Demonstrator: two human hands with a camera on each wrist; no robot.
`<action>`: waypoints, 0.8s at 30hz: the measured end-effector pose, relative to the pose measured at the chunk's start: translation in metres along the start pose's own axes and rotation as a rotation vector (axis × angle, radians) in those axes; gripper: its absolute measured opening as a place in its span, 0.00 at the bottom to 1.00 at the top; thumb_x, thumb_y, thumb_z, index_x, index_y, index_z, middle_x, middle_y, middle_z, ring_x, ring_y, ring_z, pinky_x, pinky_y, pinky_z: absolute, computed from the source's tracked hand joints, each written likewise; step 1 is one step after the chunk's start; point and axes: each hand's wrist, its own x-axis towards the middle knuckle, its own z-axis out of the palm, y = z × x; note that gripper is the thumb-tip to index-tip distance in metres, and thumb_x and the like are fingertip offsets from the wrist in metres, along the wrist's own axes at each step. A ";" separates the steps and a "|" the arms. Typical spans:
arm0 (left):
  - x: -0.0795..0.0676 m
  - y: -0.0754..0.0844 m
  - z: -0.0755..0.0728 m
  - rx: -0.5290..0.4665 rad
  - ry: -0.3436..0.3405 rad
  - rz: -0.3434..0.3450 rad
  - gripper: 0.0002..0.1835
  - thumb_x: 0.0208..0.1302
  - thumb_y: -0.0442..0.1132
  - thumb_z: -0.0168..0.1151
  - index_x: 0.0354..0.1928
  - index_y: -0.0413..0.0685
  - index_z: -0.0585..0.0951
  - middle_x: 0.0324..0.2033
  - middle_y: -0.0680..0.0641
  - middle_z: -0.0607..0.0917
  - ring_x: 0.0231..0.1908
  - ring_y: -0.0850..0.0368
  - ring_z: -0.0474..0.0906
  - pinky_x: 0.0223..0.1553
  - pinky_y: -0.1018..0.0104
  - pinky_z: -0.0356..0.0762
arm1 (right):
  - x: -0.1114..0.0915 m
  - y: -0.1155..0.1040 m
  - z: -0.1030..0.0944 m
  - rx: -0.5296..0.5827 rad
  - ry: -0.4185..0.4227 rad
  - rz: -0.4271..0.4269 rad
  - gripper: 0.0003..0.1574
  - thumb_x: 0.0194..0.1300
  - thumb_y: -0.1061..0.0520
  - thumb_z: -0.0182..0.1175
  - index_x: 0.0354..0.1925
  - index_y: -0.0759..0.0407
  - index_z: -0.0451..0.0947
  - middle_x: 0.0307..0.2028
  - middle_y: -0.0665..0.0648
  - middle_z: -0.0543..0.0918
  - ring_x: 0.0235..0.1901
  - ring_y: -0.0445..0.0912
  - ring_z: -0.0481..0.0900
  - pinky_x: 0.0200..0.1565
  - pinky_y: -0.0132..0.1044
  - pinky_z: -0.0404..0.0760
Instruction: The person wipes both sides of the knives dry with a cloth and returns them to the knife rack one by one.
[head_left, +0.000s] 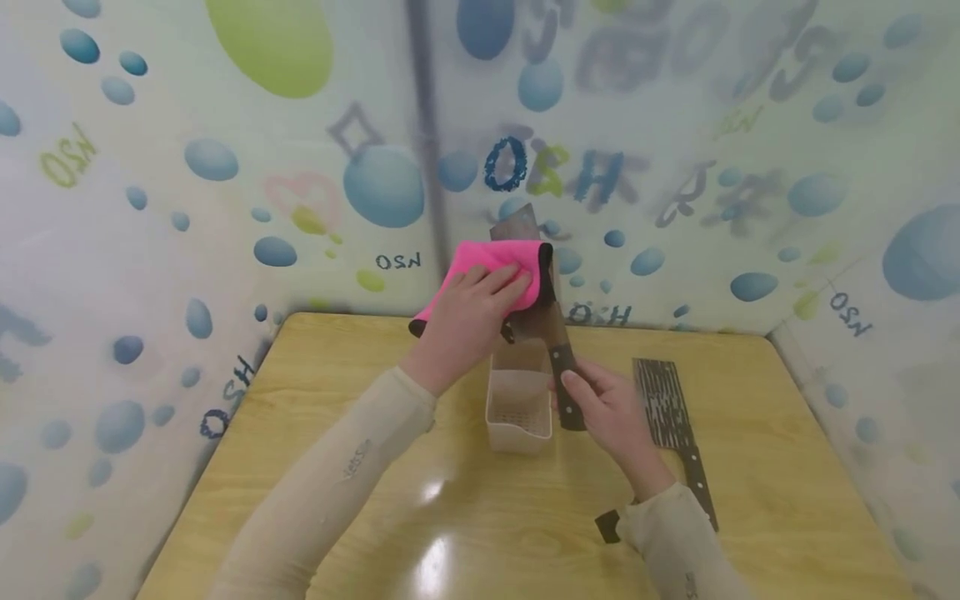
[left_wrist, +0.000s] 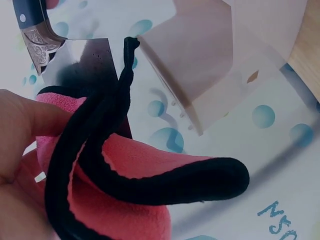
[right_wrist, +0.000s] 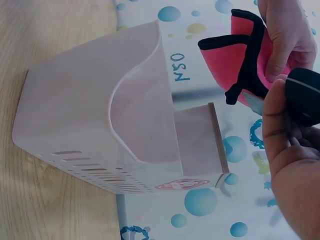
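Note:
In the head view, my right hand (head_left: 611,417) grips the black riveted handle of a cleaver (head_left: 564,367) whose blade points up and away from me. A pink cloth (head_left: 487,254) with black edging is folded over the blade, and its upper corner shows above the cloth. My left hand (head_left: 468,321) holds this cloth against the blade. The left wrist view shows the thumb on the cloth (left_wrist: 135,155) and the shiny blade (left_wrist: 85,62) with a patterned bolster. In the right wrist view, the cloth (right_wrist: 225,65) hides most of the blade.
A pale plastic holder (head_left: 520,437) with slotted sides stands on the wooden table (head_left: 375,500), below the hands. To the right lies a second cleaver (head_left: 660,404) with a streaked dark blade. A small black piece (head_left: 607,527) is beside the right sleeve. Patterned walls (head_left: 300,250) enclose the table.

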 end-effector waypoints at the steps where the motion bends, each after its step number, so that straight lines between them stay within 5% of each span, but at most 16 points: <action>1: 0.000 0.000 0.000 -0.001 0.000 -0.003 0.33 0.61 0.32 0.73 0.70 0.47 0.77 0.66 0.45 0.80 0.59 0.45 0.79 0.64 0.55 0.76 | 0.000 0.001 0.000 0.011 -0.006 -0.010 0.15 0.79 0.62 0.53 0.48 0.72 0.82 0.35 0.69 0.87 0.30 0.45 0.87 0.34 0.36 0.88; 7: 0.000 0.001 0.001 0.009 0.029 0.015 0.30 0.65 0.32 0.69 0.70 0.47 0.78 0.66 0.45 0.80 0.60 0.46 0.79 0.64 0.57 0.76 | 0.001 0.003 -0.003 -0.005 -0.014 -0.067 0.15 0.79 0.62 0.53 0.45 0.72 0.82 0.31 0.73 0.85 0.29 0.43 0.85 0.33 0.34 0.86; 24: -0.005 0.014 0.007 -0.010 0.052 0.078 0.27 0.66 0.35 0.70 0.68 0.46 0.80 0.64 0.44 0.83 0.53 0.46 0.81 0.53 0.60 0.79 | 0.007 -0.002 -0.009 -0.030 0.045 -0.022 0.18 0.80 0.58 0.53 0.41 0.69 0.84 0.28 0.60 0.87 0.28 0.44 0.85 0.33 0.36 0.86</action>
